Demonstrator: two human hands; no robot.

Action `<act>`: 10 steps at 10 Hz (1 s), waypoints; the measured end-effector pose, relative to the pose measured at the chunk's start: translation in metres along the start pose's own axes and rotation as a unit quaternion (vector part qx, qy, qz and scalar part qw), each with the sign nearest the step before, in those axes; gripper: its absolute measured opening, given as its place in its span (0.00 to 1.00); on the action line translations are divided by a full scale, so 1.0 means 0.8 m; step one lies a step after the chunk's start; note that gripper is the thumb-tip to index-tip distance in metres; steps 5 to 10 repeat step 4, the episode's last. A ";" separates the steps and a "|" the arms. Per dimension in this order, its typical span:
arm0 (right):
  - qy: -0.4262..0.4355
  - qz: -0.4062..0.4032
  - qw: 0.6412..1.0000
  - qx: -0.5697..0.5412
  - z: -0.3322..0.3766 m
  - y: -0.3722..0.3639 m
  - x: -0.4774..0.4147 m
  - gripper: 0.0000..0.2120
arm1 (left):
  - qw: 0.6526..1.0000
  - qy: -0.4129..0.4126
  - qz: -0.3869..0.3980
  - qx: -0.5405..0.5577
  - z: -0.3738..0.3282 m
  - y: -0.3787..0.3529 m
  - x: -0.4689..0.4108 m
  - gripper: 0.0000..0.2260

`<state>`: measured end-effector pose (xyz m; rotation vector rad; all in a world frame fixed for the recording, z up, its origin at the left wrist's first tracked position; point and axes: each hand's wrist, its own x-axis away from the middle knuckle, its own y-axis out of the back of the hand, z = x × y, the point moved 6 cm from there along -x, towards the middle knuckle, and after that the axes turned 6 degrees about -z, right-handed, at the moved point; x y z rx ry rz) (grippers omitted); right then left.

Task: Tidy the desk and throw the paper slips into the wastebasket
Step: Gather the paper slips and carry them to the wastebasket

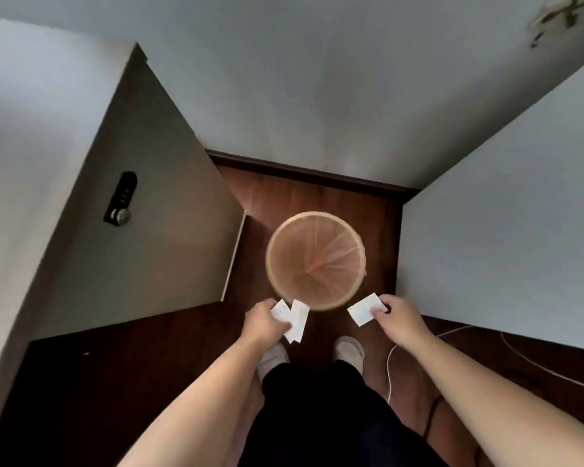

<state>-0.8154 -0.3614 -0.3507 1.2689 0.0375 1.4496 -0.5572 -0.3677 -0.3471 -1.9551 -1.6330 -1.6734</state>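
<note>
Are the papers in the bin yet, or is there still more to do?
Not yet. The wastebasket on the floor looks empty, only its liner showing. The left hand holds a few paper slips and the right hand holds one slip, both near the rim. Dropping them in is left. The desk isn't visible.

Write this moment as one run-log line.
left hand: holds paper slips | right hand: holds one slip | wastebasket: just ahead, none dropped
</note>
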 end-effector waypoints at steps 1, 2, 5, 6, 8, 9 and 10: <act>0.000 -0.011 1.000 -0.021 0.002 -0.028 -0.049 0.07 | 0.999 0.009 -0.003 0.045 -0.005 -0.026 -0.047 0.12; -0.014 -0.020 0.999 -0.045 0.011 -0.043 -0.089 0.13 | 0.998 0.010 -0.008 0.068 -0.015 -0.042 -0.091 0.20; -0.059 -0.006 0.997 -0.056 0.010 -0.047 -0.097 0.25 | 0.999 -0.014 0.032 -0.003 -0.040 -0.030 -0.099 0.31; -0.059 -0.006 0.997 -0.056 0.010 -0.047 -0.097 0.25 | 0.999 -0.014 0.032 -0.003 -0.040 -0.030 -0.099 0.31; -0.059 -0.006 0.997 -0.056 0.010 -0.047 -0.097 0.25 | 0.999 -0.014 0.032 -0.003 -0.040 -0.030 -0.099 0.31; -0.059 -0.006 0.997 -0.056 0.010 -0.047 -0.097 0.25 | 0.999 -0.014 0.032 -0.003 -0.040 -0.030 -0.099 0.31; -0.059 -0.006 0.997 -0.056 0.010 -0.047 -0.097 0.25 | 0.999 -0.014 0.032 -0.003 -0.040 -0.030 -0.099 0.31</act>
